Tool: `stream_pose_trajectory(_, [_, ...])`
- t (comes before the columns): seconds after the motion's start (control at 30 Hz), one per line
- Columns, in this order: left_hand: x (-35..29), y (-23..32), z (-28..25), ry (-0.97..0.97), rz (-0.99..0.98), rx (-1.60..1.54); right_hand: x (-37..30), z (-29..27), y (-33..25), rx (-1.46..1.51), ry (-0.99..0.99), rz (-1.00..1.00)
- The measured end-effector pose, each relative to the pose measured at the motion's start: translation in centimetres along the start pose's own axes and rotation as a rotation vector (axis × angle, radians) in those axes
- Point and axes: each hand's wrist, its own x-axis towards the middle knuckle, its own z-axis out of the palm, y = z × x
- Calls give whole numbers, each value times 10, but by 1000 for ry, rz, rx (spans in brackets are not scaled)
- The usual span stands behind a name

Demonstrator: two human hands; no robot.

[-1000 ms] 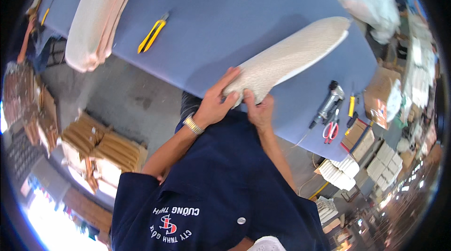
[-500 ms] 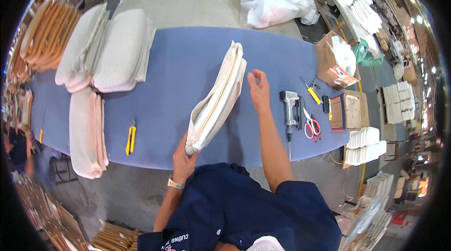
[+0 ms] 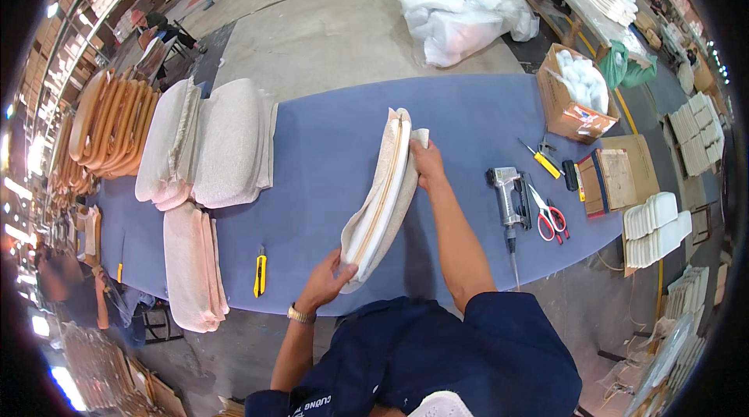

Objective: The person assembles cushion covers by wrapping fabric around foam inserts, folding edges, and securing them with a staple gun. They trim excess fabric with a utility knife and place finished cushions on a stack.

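Observation:
A long, slightly curved cushion [image 3: 377, 206] stands on its edge over the blue table [image 3: 335, 128]. Its beige fabric cover is parted along the upper side, where white padding and a thin brownish strip show. At the near end, my left hand [image 3: 324, 283] is closed on the cushion, thumb on the white part. Higher up, my right hand [image 3: 427, 163] grips the cover's loose edge [image 3: 420, 137] on the right side. The fingers under the fabric are hidden.
Beige covers lie stacked [image 3: 226, 144] at left, with more covers [image 3: 191, 269] nearer. A yellow cutter [image 3: 260, 273] lies left of my hands. To the right are a staple gun [image 3: 509, 197], red-handled scissors [image 3: 551, 218], a yellow-handled tool [image 3: 546, 164] and a carton [image 3: 573, 109] of white filling.
My right hand, apart from the cushion before, now holds the cover's edge. My left hand has shifted its grip at the near end. The whole view has shifted too.

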Motion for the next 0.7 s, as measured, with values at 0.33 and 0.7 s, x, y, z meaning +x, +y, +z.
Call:
stream_pose_trajectory(0.33, [76,116,-5,193,299,-306,-100,30,-16,341,-389,-50])
stream_pose_trajectory(0.7, [76,140,25,701,459,238,-168,63,-23,30,-127,-505])
